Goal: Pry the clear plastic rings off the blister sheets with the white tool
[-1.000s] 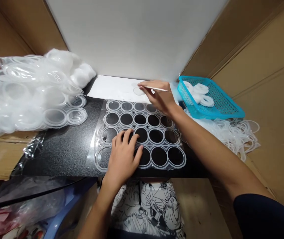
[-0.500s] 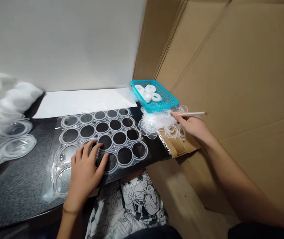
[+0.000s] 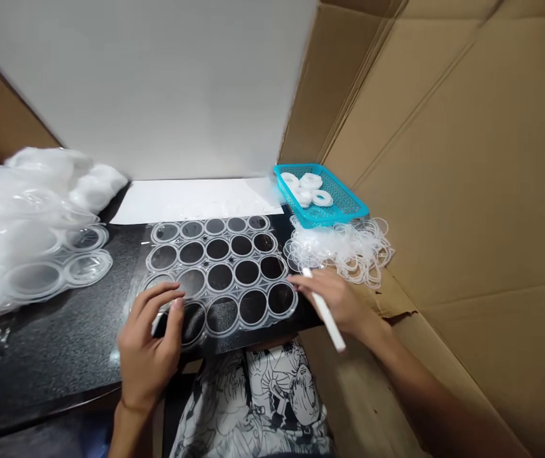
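Note:
A clear plastic sheet (image 3: 231,291) with rows of white-edged circles lies on the dark counter in front of me. At its near left part, my left hand (image 3: 151,340) rests with fingers curved and apart, holding nothing. My right hand (image 3: 339,299) is closed around a slim white pen-like stick (image 3: 329,321), whose free end points down toward me. Its fingertips are by the sheet's right edge; whether they touch it I cannot tell. Just beyond that hand lies a tangled pile of thin clear rings (image 3: 353,251).
A blue plastic basket (image 3: 343,213) with several white ring stacks (image 3: 322,198) stands at the back right. Puffy clear plastic sheets (image 3: 38,254) are heaped on the left of the counter (image 3: 76,331). Cardboard walls (image 3: 482,159) rise on the right, and a white panel (image 3: 181,89) behind.
My right hand has moved from the ring pile toward the sheet's right edge, swinging the stick's end toward me. My left hand has moved left across the sheet. The view has shifted left.

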The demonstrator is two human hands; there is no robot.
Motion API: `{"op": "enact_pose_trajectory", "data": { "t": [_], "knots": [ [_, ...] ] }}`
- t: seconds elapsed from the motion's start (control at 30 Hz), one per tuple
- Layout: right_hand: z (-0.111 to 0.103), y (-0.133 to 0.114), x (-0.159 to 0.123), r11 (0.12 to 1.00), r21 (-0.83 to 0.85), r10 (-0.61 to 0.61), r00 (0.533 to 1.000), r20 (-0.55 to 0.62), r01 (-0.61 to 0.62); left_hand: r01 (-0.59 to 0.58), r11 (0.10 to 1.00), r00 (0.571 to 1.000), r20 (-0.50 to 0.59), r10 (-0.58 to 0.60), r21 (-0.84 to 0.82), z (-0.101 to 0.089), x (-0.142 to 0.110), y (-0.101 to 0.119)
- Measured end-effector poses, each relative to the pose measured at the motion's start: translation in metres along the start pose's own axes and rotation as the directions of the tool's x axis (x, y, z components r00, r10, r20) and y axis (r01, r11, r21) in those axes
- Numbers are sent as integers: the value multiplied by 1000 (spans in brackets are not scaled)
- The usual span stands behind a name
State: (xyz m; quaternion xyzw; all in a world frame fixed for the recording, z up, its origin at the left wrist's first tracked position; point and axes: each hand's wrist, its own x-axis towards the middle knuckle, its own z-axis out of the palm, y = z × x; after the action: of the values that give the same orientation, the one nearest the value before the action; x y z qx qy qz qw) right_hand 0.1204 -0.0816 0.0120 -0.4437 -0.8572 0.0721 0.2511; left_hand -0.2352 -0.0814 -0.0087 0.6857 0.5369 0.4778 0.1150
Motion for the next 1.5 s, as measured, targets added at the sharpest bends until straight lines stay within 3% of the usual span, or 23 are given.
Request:
{"op": "enact_pose_trajectory", "data": {
  "t": [0.1,0.2,0.33,0.5,0.67,0.8,0.9,1.0,1.17,1.33,1.5],
  "knots": [
    [30,-17,-10,998,54,-20,999,46,18,-20,992,997,76,11,125,-29,-14,-17],
    [41,-24,-17,997,78,23,999,31,-26,-145,957,971,222,89,251,-48,-30,-44],
    [42,-27,-20,999,34,26,997,71,-28,-303,882,940,266,214,361,-53,-39,-62],
    [44,-31,-12,994,-94,-50,994,93,58,-408,812,900,331,283,417,-49,-32,-54],
    [28,-38,6,996,-2,-87,996,11,87,-313,910,907,369,202,271,-55,-18,-49],
    [5,-47,16,997,26,-76,996,-39,77,-206,951,955,259,145,230,-70,-5,-48],
    [0,-53,10,992,-84,-96,995,-38,93,-171,953,971,205,121,249,-82,-4,-42],
    [10,-58,-4,980,-182,-87,995,-50,76,-181,949,965,231,121,259,-86,-12,-35],
    [36,-62,-34,990,-143,-35,993,-110,19,-305,915,918,339,208,265,-74,-39,-32],
    [60,-61,-55,996,-91,1,973,-230,-23,-230,936,943,300,146,267,-64,-60,-38],
    [75,-63,-62,993,-109,6,922,-388,-52,-144,969,968,231,96,200,-70,-66,-40]
  ]
}}
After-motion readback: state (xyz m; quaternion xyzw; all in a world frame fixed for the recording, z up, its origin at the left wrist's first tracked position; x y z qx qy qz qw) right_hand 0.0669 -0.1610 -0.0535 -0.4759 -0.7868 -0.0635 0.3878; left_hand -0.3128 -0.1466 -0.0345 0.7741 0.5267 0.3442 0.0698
